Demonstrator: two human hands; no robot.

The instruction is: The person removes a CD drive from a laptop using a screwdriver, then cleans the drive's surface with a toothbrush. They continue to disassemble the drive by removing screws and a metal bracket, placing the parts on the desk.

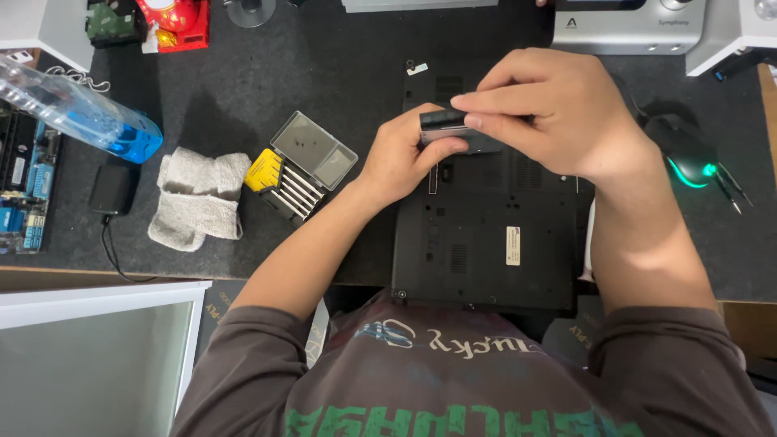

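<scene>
Black laptop, underside up: both hands on a small dark component

Black felt-like mat covered the bench [324, 65]. Laptop [486, 235] lay base-up at centre, near edge toward the person, w/ a pale sticker on its lower panel. Left hand [405, 158] and right hand [550, 113] met above the laptop's upper-left area. Both gripped a small flat dark component [445, 123], approx. rectangular; exact type couldn't be told. Left fingers [443, 146] were curled narrow under and around its lower edge, thumb pressed to its face; right fingers [486, 101] pinched its top edge from above. Whether the component touched the laptop couldn't be told.

Left of the laptop: open clear-lidded screwdriver kit [299, 166] w/ yellow insert, bits in a row. Beside it, a folded grey cloth [198, 198]. Farther left, a clear spray bottle [81, 113] w/ blue liquid lay on its side, above a green circuit board [28, 186] at the bench edge. Right of the laptop: black mouse [688, 150] w/ green glow, well apart from the hands. Silver device [631, 24] stood at top right.
</scene>
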